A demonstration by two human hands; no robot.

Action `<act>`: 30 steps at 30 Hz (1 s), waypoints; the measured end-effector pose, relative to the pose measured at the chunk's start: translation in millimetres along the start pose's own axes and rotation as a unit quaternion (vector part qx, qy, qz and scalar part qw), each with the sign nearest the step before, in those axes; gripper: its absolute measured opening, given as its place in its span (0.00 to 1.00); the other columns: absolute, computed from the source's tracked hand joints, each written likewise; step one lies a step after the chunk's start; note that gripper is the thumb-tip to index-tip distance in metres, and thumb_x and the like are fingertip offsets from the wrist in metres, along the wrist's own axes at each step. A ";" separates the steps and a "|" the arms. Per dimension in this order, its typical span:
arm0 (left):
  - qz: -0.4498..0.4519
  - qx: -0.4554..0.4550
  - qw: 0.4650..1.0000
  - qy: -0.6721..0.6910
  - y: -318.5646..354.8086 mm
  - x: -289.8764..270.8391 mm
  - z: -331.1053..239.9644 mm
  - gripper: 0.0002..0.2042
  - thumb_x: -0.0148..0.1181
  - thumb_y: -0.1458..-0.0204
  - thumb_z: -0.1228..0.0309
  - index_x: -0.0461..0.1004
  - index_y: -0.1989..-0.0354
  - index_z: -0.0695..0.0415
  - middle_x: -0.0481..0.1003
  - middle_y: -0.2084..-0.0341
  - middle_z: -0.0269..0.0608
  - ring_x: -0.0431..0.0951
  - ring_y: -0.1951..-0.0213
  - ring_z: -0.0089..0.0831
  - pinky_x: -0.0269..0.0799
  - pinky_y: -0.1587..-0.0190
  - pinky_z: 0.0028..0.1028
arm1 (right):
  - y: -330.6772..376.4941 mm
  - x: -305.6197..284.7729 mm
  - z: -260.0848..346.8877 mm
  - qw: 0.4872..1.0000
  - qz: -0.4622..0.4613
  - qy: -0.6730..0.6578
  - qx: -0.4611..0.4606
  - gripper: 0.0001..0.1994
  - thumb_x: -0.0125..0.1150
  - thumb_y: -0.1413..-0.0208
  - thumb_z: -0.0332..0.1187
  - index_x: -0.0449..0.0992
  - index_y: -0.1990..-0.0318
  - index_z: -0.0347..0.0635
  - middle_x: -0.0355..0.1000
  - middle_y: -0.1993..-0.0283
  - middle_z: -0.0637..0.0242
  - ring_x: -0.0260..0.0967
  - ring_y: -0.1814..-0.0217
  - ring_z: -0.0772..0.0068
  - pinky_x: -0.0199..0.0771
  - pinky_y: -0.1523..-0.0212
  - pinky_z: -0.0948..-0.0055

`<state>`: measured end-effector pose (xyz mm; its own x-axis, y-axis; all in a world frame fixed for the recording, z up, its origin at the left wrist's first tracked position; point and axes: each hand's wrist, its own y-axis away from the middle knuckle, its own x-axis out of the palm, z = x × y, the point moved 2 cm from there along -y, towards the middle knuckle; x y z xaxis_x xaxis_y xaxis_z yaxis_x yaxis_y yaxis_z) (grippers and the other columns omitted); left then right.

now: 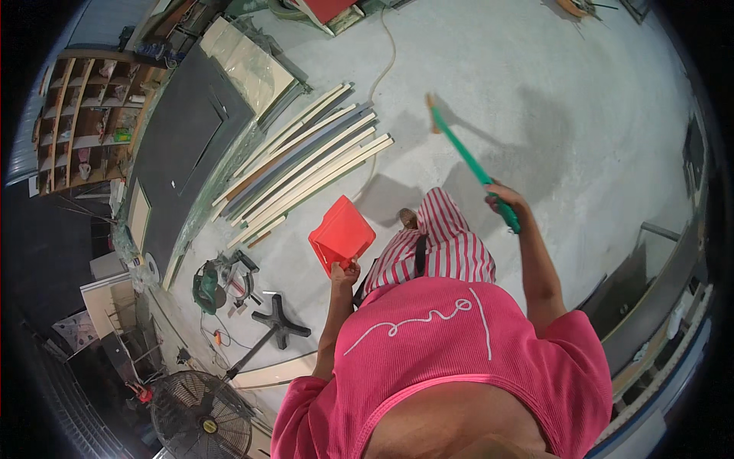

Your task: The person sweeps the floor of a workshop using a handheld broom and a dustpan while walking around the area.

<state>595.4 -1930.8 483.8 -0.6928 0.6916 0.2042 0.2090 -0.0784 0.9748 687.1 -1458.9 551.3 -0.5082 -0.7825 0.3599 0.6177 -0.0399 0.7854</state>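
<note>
My left hand [345,272] is closed on the edge of a red plastic dustpan [348,229], held out in front of my left hip. My right hand [506,197] grips the green handle of a broom [466,153] near its upper end. The handle slants away from me toward the floor. At its far end a small tan-brown head shows, partly hidden by the handle; whether it touches the floor I cannot tell.
Long pale strips [306,168] lie in a pile on the grey floor [596,199], left of the dustpan. Beyond them is a dark panel [187,145]. Nearer left are a green power saw [206,287], a black stand base [280,321] and a fan [200,417]. A thin hose [391,46] crosses the floor.
</note>
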 end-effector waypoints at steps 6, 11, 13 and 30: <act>-0.023 -0.040 0.997 -0.055 2.4 8.2 -4.8 0.20 0.34 0.59 0.62 0.59 0.64 0.66 0.68 0.77 0.50 0.67 0.83 0.33 0.65 0.80 0.29 | -82.5 55.3 -5.0 0.973 0.165 -0.162 -0.015 0.14 0.48 0.53 0.32 0.55 0.59 0.44 0.54 0.85 0.73 0.52 0.86 0.86 0.56 0.88 0.89; 0.031 -0.011 0.997 -0.070 -0.8 34.5 -16.0 0.21 0.31 0.59 0.60 0.62 0.68 0.67 0.69 0.79 0.48 0.69 0.81 0.34 0.66 0.80 0.29 | -106.7 10.3 28.4 0.984 0.107 -0.133 0.046 0.08 0.48 0.54 0.33 0.58 0.67 0.47 0.56 0.83 0.72 0.53 0.86 0.85 0.56 0.88 0.90; 0.020 0.002 0.998 -0.067 -4.5 35.3 -19.6 0.21 0.31 0.59 0.60 0.62 0.68 0.67 0.69 0.80 0.48 0.69 0.81 0.34 0.66 0.80 0.29 | -92.9 -22.5 45.4 0.986 0.045 -0.151 0.048 0.08 0.49 0.54 0.33 0.59 0.67 0.49 0.56 0.83 0.72 0.53 0.86 0.85 0.57 0.88 0.89; -0.023 -0.011 0.977 -0.214 -34.5 299.0 17.2 0.19 0.37 0.60 0.63 0.60 0.64 0.66 0.68 0.71 0.51 0.68 0.75 0.31 0.61 0.75 0.25 | -48.6 -139.7 168.2 0.982 -0.187 0.026 -0.023 0.21 0.47 0.56 0.35 0.52 0.53 0.42 0.59 0.79 0.67 0.57 0.82 0.79 0.62 0.84 0.79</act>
<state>392.9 -1708.9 509.7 -0.3484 0.9310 0.1086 0.1663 -0.0526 0.9847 627.0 -1243.2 547.5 -0.6733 -0.7390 0.0236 0.4214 -0.3574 0.8335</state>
